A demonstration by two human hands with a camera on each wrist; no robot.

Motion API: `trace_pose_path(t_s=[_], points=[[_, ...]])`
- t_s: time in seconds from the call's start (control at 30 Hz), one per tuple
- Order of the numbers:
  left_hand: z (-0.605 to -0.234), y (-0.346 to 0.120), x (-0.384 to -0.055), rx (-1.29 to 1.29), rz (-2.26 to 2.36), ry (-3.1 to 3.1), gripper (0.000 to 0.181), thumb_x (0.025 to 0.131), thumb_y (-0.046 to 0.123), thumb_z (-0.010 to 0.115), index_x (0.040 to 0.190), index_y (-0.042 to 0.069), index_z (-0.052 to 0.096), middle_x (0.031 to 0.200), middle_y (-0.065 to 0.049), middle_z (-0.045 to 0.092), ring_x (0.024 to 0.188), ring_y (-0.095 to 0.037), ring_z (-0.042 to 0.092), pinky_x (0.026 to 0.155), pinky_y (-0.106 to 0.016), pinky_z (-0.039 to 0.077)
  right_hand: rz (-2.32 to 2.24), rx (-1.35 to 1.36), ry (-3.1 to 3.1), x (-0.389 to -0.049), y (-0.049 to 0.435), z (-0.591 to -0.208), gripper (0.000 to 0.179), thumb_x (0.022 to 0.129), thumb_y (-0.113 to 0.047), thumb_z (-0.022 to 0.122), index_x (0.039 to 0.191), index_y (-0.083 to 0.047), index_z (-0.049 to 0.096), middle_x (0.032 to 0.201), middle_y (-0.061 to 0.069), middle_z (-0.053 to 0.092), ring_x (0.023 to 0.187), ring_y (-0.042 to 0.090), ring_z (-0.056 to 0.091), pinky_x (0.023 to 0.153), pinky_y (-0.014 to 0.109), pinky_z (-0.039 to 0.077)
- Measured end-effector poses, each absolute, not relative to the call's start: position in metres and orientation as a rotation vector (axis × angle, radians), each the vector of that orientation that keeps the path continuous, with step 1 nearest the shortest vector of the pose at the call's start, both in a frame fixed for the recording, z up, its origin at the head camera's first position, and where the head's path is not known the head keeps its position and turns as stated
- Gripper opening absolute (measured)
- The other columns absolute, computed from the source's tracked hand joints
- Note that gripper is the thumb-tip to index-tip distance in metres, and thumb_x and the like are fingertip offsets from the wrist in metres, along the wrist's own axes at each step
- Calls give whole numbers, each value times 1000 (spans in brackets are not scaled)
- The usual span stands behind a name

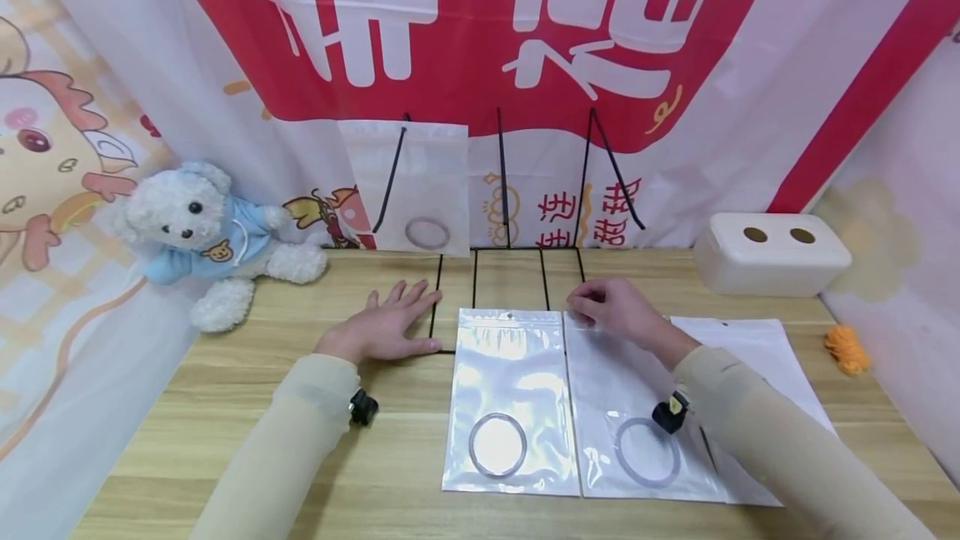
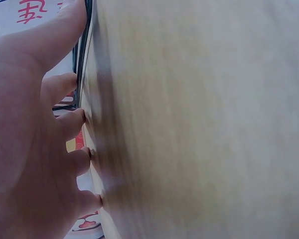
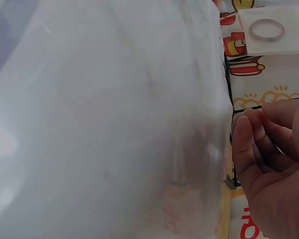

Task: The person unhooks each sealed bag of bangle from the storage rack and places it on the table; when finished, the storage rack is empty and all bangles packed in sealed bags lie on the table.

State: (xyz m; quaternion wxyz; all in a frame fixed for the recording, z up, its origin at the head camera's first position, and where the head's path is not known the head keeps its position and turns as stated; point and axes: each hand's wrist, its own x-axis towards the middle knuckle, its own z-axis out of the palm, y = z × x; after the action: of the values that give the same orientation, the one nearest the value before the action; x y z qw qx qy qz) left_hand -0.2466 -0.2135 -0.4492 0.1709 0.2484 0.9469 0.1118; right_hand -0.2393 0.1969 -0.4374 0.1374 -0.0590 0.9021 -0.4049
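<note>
My right hand [image 1: 618, 312] is at the top edge of the middle zip bag [image 1: 611, 382], its thumb and index finger pinching there; in the right wrist view the bag's edge rises towards the fingertips of the hand [image 3: 274, 159]. A pale ring shows inside this bag. Left of it lies another zip bag [image 1: 510, 373] with a hang hole and a ring [image 1: 497, 445]. My left hand [image 1: 386, 323], fingers spread, rests on the table beside the black wire rack [image 1: 475, 282]. In the left wrist view the left hand's [image 2: 30, 134] fingertips touch the table surface.
A third zip bag [image 1: 750, 357] lies partly under my right forearm. One bag [image 1: 412, 182] with a ring hangs from the rack's left hook. A white teddy bear [image 1: 217, 232] sits at the left; a white box [image 1: 772, 265] and orange yarn [image 1: 847, 348] stand at the right.
</note>
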Motion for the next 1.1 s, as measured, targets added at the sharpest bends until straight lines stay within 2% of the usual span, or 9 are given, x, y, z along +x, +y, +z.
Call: trace_pose_path(t_s=[0.1, 0.23, 0.37, 0.47, 0.63, 0.73, 0.83, 0.93, 1.1], points=[[-448, -213, -246, 702, 319, 2689, 96, 102, 71, 58, 175, 24, 19, 183, -14, 7, 167, -53, 4, 126, -84, 1, -1188, -177, 2615, -243, 202, -432, 28, 110, -29, 64, 122, -7, 76, 98, 11, 74, 88, 24, 65, 75, 32, 55], [-447, -213, -246, 699, 316, 2688, 96, 102, 71, 58, 175, 24, 19, 183, -14, 7, 167, -53, 4, 126, -84, 1, -1171, -235, 2678, -252, 210, -431, 32, 110, -28, 63, 127, -4, 74, 106, 15, 75, 93, 26, 66, 77, 34, 57], [-448, -213, -247, 702, 310, 2684, 96, 102, 71, 57, 175, 24, 18, 183, -14, 6, 167, -53, 3, 125, -84, 1, -1124, -327, 2766, -261, 220, -435, 30, 109, -21, 64, 130, 0, 73, 119, 18, 76, 106, 31, 70, 92, 45, 62], [-449, -213, -248, 704, 306, 2684, 96, 102, 72, 57, 175, 25, 18, 183, -14, 6, 167, -53, 3, 125, -84, 1, -1085, -372, 2785, -266, 226, -438, 31, 109, -17, 64, 133, 1, 71, 127, 21, 75, 116, 36, 70, 104, 53, 59], [-448, -213, -248, 703, 308, 2684, 96, 102, 71, 58, 175, 24, 18, 183, -14, 6, 166, -53, 3, 125, -85, 1, -984, -423, 2801, -271, 234, -446, 37, 110, -18, 62, 142, -1, 66, 136, 23, 71, 125, 40, 67, 111, 59, 55], [-446, -212, -247, 701, 313, 2682, 95, 102, 70, 58, 175, 23, 19, 183, -15, 6, 166, -53, 4, 125, -85, 1, -884, -488, 2822, -273, 237, -449, 43, 111, -21, 59, 150, -1, 60, 152, 28, 60, 137, 47, 59, 118, 65, 47], [-446, -212, -247, 698, 316, 2679, 95, 102, 69, 58, 175, 23, 19, 183, -14, 6, 166, -53, 3, 125, -85, 0, -769, -535, 2823, -275, 237, -451, 50, 113, -25, 56, 158, -3, 53, 167, 30, 42, 152, 54, 43, 126, 70, 33], [-446, -212, -247, 697, 317, 2678, 95, 102, 69, 58, 175, 23, 19, 183, -14, 6, 166, -53, 3, 125, -84, 0, -669, -556, 2815, -278, 236, -451, 54, 114, -30, 53, 162, -5, 48, 172, 31, 32, 157, 58, 30, 129, 72, 23], [-446, -212, -247, 696, 317, 2676, 95, 102, 70, 58, 175, 24, 18, 184, -14, 5, 167, -52, 3, 126, -84, 0, -553, -554, 2825, -282, 233, -452, 56, 114, -34, 53, 163, -7, 47, 173, 33, 26, 157, 64, 21, 129, 76, 17]])
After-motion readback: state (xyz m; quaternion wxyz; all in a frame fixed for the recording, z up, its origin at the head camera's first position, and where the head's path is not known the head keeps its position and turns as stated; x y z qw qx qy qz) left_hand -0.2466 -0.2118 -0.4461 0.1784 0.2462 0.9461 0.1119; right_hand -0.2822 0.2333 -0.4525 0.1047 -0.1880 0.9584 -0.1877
